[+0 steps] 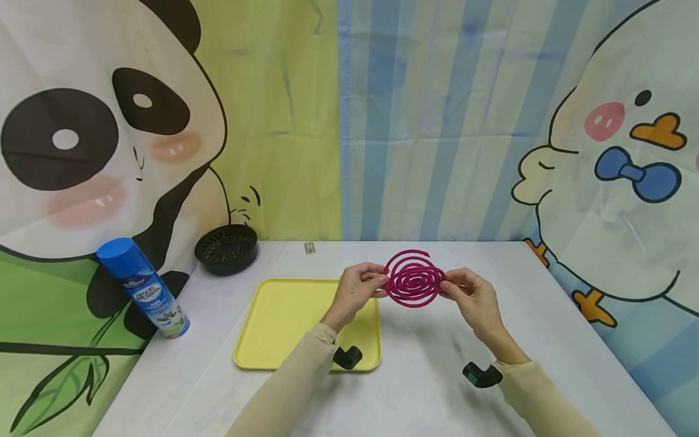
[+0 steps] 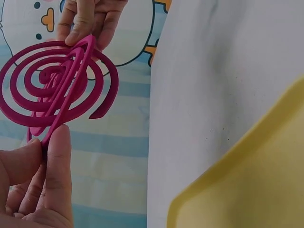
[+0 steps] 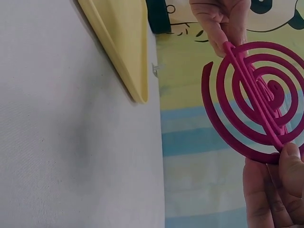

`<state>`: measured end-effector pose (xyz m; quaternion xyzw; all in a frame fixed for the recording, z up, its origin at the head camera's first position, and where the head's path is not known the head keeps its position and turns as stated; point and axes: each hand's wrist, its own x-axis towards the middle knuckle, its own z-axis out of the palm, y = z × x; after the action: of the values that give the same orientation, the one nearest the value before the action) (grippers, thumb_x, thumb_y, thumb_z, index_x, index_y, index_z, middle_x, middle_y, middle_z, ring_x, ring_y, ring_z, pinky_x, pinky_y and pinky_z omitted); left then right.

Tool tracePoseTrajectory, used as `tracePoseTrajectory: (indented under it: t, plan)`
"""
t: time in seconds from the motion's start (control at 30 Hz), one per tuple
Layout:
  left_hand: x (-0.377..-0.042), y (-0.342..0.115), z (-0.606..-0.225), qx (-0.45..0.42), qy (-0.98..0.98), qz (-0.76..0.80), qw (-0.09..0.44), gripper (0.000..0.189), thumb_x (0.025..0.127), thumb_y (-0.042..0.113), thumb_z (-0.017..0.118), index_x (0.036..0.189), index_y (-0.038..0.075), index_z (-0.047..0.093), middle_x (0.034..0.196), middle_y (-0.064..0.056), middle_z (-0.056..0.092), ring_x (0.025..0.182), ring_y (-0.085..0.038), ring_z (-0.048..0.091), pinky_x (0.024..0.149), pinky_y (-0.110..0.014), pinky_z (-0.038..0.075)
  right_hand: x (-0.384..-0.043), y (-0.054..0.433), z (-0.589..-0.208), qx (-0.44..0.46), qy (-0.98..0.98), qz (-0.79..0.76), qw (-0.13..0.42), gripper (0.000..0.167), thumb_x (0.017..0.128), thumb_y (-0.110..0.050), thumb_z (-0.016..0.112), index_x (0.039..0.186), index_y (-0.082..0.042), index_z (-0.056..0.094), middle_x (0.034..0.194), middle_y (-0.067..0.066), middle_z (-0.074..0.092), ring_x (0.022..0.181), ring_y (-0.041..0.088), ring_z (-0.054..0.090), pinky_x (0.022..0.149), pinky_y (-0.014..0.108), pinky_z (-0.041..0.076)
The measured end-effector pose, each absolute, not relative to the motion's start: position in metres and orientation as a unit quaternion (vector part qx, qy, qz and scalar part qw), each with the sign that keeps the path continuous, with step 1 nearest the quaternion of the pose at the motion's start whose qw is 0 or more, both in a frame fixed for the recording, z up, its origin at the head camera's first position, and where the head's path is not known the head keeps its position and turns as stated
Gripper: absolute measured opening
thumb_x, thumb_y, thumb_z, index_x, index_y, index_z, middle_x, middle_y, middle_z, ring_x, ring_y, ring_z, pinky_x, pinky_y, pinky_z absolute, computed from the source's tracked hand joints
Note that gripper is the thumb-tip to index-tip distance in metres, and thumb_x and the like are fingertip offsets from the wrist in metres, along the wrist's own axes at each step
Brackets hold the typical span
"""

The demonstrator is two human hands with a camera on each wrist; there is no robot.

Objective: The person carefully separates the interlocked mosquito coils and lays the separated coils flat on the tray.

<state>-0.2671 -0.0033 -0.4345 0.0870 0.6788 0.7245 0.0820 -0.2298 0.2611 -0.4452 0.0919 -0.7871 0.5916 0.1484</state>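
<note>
A magenta mosquito coil (image 1: 415, 281) is held up above the table, right of the yellow tray. My left hand (image 1: 357, 291) pinches its left edge between thumb and fingers. On the opposite edge, the thumb and fingers of my right hand (image 1: 475, 300) grip it. Seen in the left wrist view, the coil (image 2: 113, 92) has spirals lying in different planes, with one set tilted across the other. From the right wrist, a loose outer end of the coil (image 3: 207, 85) stands away from the rest. Whether these are two interlocked coils I cannot tell.
The yellow tray (image 1: 295, 315) lies beneath my left forearm. A black round dish (image 1: 226, 250) with a slotted inside stands at the back left, and a blue spray can (image 1: 147, 290) at the left edge. A small metal piece (image 1: 309, 247) lies near the back edge.
</note>
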Motion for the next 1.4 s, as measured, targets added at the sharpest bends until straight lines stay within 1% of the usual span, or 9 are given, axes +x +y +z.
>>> tracePoseTrajectory:
  t: [0.1, 0.2, 0.43, 0.67, 0.97, 1.23, 1.3, 1.4]
  plan:
    - [-0.2672, -0.0033, -0.4348, 0.092, 0.677, 0.726, 0.078, 0.018, 0.096, 0.008, 0.069, 0.114, 0.005, 0.071, 0.1, -0.01, 0.075, 0.088, -0.016, 0.074, 0.087, -0.047, 0.06, -0.2301, 0.2607, -0.4456, 0.09, -0.79, 0.588, 0.15, 0.02, 0.095, -0.009, 0.069, 0.112, 0.001, 0.068, 0.11, 0.02, 0.068, 0.092, 0.006, 0.074, 0.079, 0.024, 0.06]
    - [-0.2667, -0.0034, -0.4346, 0.1, 0.674, 0.729, 0.073, 0.017, 0.097, 0.007, 0.068, 0.114, 0.005, 0.07, 0.101, -0.011, 0.074, 0.088, -0.017, 0.074, 0.089, -0.051, 0.059, -0.2304, 0.2601, -0.4456, 0.083, -0.794, 0.583, 0.152, 0.023, 0.095, -0.012, 0.07, 0.113, 0.001, 0.068, 0.11, 0.023, 0.069, 0.089, 0.007, 0.074, 0.078, 0.024, 0.061]
    - [-0.2652, -0.0035, -0.4342, 0.106, 0.672, 0.73, 0.061, 0.017, 0.097, 0.004, 0.067, 0.114, 0.005, 0.07, 0.101, -0.012, 0.074, 0.089, -0.018, 0.074, 0.091, -0.053, 0.057, -0.2294, 0.2599, -0.443, 0.058, -0.797, 0.584, 0.146, 0.027, 0.094, -0.016, 0.073, 0.114, 0.002, 0.07, 0.108, 0.025, 0.071, 0.083, 0.01, 0.075, 0.076, 0.024, 0.061]
    - [-0.2644, -0.004, -0.4346, 0.11, 0.679, 0.725, 0.042, 0.016, 0.097, 0.003, 0.065, 0.113, 0.005, 0.071, 0.103, -0.013, 0.074, 0.092, -0.021, 0.075, 0.091, -0.054, 0.057, -0.2288, 0.2587, -0.4409, 0.055, -0.796, 0.587, 0.137, 0.029, 0.094, -0.017, 0.073, 0.114, 0.003, 0.07, 0.106, 0.024, 0.072, 0.081, 0.012, 0.076, 0.075, 0.026, 0.062]
    - [-0.2647, -0.0037, -0.4352, 0.096, 0.678, 0.727, 0.053, 0.016, 0.096, 0.005, 0.068, 0.112, 0.004, 0.071, 0.101, -0.012, 0.074, 0.089, -0.017, 0.074, 0.088, -0.05, 0.059, -0.2282, 0.2581, -0.4415, 0.066, -0.792, 0.59, 0.143, 0.025, 0.093, -0.013, 0.072, 0.113, 0.003, 0.069, 0.107, 0.023, 0.071, 0.085, 0.012, 0.076, 0.077, 0.025, 0.061]
    - [-0.2644, -0.0045, -0.435, 0.083, 0.679, 0.727, 0.065, 0.017, 0.096, 0.006, 0.069, 0.112, 0.004, 0.071, 0.1, -0.011, 0.075, 0.087, -0.016, 0.074, 0.086, -0.047, 0.06, -0.2278, 0.2585, -0.4426, 0.083, -0.78, 0.603, 0.147, 0.026, 0.093, -0.011, 0.072, 0.113, 0.004, 0.068, 0.104, 0.013, 0.073, 0.086, 0.01, 0.075, 0.078, 0.027, 0.061]
    - [-0.2644, -0.0048, -0.4348, 0.08, 0.678, 0.728, 0.069, 0.017, 0.095, 0.006, 0.069, 0.112, 0.004, 0.071, 0.1, -0.011, 0.075, 0.086, -0.016, 0.074, 0.086, -0.047, 0.06, -0.228, 0.2584, -0.4431, 0.087, -0.777, 0.606, 0.148, 0.025, 0.093, -0.011, 0.072, 0.113, 0.004, 0.068, 0.104, 0.011, 0.073, 0.087, 0.01, 0.075, 0.078, 0.027, 0.061]
    - [-0.2648, -0.0049, -0.4351, 0.075, 0.678, 0.727, 0.074, 0.017, 0.095, 0.007, 0.07, 0.112, 0.004, 0.071, 0.098, -0.01, 0.075, 0.085, -0.016, 0.074, 0.084, -0.044, 0.061, -0.2282, 0.2586, -0.4438, 0.09, -0.777, 0.605, 0.152, 0.025, 0.093, -0.01, 0.072, 0.113, 0.004, 0.068, 0.104, 0.01, 0.073, 0.088, 0.009, 0.076, 0.078, 0.027, 0.061]
